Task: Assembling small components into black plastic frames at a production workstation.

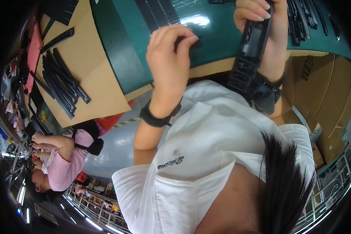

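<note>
My right hand (275, 35) is closed around a long black plastic part (253, 45) with a slotted, ribbed lower end. The part hangs down steeply in front of my right wrist. To its left, my left hand (169, 54) is closed in a pinch, thumb against fingertips. A small dark flat piece (198, 42) shows at those fingertips; its kind cannot be made out. Just beyond my left hand, a sheet of black strips with jagged edges (156, 15) lies on the green tabletop (126, 43).
Several long black plastic parts (60, 84) lie on a cardboard sheet (91, 74) at the left. More black strips (306, 19) are at the far right. Cardboard boxes (316, 85) stand at the right below the table edge. A person in pink (68, 156) works at the lower left.
</note>
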{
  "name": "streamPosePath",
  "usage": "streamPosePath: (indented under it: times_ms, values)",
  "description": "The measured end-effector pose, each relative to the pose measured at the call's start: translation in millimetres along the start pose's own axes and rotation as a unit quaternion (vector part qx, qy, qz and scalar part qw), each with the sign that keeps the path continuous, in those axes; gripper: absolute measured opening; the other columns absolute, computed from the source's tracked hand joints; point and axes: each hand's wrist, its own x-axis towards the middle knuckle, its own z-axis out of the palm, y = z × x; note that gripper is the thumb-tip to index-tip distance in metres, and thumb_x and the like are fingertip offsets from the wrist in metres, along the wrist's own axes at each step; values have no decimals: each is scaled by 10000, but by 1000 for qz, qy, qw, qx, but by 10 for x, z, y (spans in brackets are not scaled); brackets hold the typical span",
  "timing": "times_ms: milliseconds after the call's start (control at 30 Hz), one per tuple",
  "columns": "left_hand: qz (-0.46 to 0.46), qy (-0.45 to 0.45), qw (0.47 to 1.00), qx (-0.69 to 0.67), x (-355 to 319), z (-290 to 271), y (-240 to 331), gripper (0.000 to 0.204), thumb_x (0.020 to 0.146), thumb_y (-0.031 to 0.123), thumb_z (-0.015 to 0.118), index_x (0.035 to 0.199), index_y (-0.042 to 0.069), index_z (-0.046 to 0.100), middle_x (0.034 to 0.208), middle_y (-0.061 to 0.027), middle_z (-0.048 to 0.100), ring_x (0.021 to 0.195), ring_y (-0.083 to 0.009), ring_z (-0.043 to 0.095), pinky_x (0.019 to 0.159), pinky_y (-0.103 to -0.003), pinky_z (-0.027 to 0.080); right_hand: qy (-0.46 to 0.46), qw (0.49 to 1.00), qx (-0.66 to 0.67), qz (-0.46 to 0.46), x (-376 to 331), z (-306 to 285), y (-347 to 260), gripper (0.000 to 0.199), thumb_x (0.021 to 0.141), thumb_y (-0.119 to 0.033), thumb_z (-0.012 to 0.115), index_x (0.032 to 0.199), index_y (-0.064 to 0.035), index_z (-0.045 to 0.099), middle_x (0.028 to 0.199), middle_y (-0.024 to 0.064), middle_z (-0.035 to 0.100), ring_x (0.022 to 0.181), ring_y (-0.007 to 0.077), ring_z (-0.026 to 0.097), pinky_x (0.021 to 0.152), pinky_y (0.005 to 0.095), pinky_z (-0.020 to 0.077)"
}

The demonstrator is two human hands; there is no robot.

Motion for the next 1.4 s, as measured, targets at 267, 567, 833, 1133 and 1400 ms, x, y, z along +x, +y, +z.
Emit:
streamPosePath:
  times_ms: [267, 567, 833, 1133, 1400]
  values:
    - [275, 52, 960, 12, 192, -443, 674, 188, 672, -37, 817, 833, 21, 739, 860, -76, 737, 843, -232, 630, 820, -336, 475, -34, 998, 46, 2, -45, 275, -21, 194, 1005, -206, 571, 972, -31, 646, 658, -28, 507, 543, 95, 494, 547, 258, 448]
    - [254, 69, 965, 1, 108, -369, 734, 174, 673, 20, 845, 819, 43, 754, 855, -71, 740, 790, -214, 586, 736, -316, 458, -27, 1000, 13, 7, -62, 369, 63, 209, 1011, -221, 562, 969, -39, 654, 651, -29, 508, 538, 101, 504, 549, 265, 464]
    - [272, 56, 961, -2, 122, -382, 725, 206, 660, 26, 856, 845, 38, 765, 853, -73, 737, 797, -213, 588, 720, -315, 462, -63, 998, 13, 4, -45, 336, 32, 199, 1002, -221, 573, 942, -49, 654, 648, -30, 519, 534, 101, 509, 548, 268, 470]
    - [296, 72, 952, 8, 85, -383, 672, 336, 608, 98, 910, 928, 135, 814, 869, -8, 720, 827, -191, 582, 751, -353, 472, -4, 998, 56, -4, -103, 466, 69, 177, 995, -209, 586, 940, -56, 654, 648, -33, 531, 521, 96, 505, 520, 259, 463]
    - [288, 81, 953, 42, 50, -404, 686, 315, 611, 135, 916, 907, 147, 809, 869, 9, 717, 860, -198, 560, 753, -315, 449, -29, 999, 18, -23, -65, 385, 101, 171, 990, -208, 596, 945, -52, 651, 648, -37, 530, 525, 95, 514, 532, 256, 479]
